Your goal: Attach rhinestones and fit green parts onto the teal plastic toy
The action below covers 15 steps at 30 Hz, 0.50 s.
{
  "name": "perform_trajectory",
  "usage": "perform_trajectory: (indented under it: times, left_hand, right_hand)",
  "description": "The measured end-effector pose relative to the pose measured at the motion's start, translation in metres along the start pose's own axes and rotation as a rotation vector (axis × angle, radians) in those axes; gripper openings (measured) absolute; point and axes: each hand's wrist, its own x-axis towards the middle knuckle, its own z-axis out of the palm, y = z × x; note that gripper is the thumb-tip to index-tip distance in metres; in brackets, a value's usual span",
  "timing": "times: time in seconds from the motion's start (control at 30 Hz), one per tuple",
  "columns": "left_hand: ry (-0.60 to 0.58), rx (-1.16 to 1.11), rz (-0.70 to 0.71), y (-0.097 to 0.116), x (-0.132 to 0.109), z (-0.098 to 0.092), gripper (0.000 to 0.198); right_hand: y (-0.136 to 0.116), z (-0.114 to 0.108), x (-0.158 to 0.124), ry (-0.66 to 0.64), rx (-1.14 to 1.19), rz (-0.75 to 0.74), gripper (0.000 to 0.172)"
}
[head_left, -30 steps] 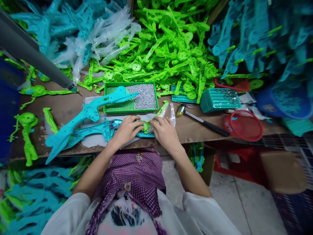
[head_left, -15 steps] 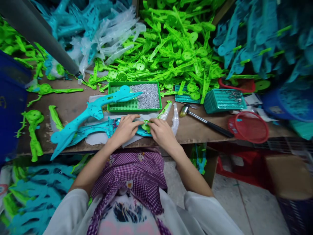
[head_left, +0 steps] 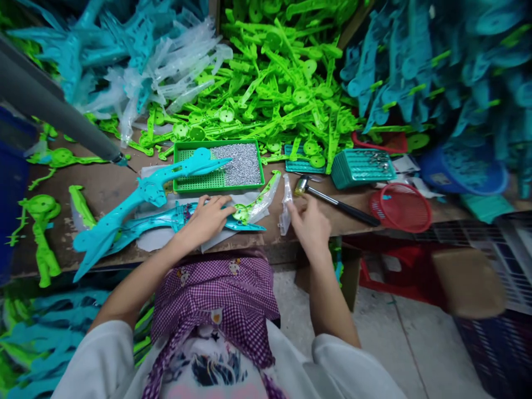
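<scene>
My left hand (head_left: 210, 219) is closed over the blue plastic shell (head_left: 162, 219), which lies along the table's front edge with its inside facing up. Its thumb and fingertips rest beside a green disc part (head_left: 240, 213) set in the shell. From that disc a green arm with a clear cover (head_left: 264, 202) sticks out to the right. My right hand (head_left: 311, 224) is to the right, its fingers closed on the edge of a loose clear plastic piece (head_left: 286, 208). Behind the left hand, a second blue shell (head_left: 139, 191) lies slanted, its tip over a green tray (head_left: 178, 187).
Small silver screws or pins (head_left: 236, 163) fill the tray's right side. A hammer (head_left: 332, 202) lies near a red basket (head_left: 399, 208) and stacked teal trays (head_left: 361, 172). Green parts (head_left: 266, 100) are heaped behind. A grey powered driver (head_left: 83, 124) hangs at left.
My right hand has left the green disc and moved right to the loose clear piece, which has turned slightly. My left hand stays on the blue shell. The whole view has shifted a little.
</scene>
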Motion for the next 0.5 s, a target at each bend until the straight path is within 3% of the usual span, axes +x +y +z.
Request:
perform_trajectory:
  times: [0.1, 0.2, 0.33, 0.4, 0.5]
  left_hand:
    - [-0.012, -0.004, 0.017, -0.001, 0.000, 0.001, 0.030]
    - [-0.038, -0.017, 0.049, -0.002, 0.001, 0.001, 0.029]
    - [-0.029, -0.033, 0.072, -0.005, 0.002, 0.003, 0.027]
    - [-0.025, -0.031, 0.101, -0.007, 0.003, 0.004, 0.026]
    - [-0.041, -0.018, 0.155, -0.010, 0.005, 0.005, 0.025]
  right_hand:
    - [0.000, 0.007, 0.008, -0.126, -0.129, 0.014, 0.059]
    - [0.009, 0.004, 0.013, -0.117, -0.059, 0.063, 0.047]
    - [0.026, 0.000, 0.006, -0.106, 0.552, 0.204, 0.031]
    - [0.023, 0.004, 0.001, -0.123, 0.871, 0.251, 0.035]
    - [0.008, 0.012, -0.004, -0.183, 1.088, 0.257, 0.051]
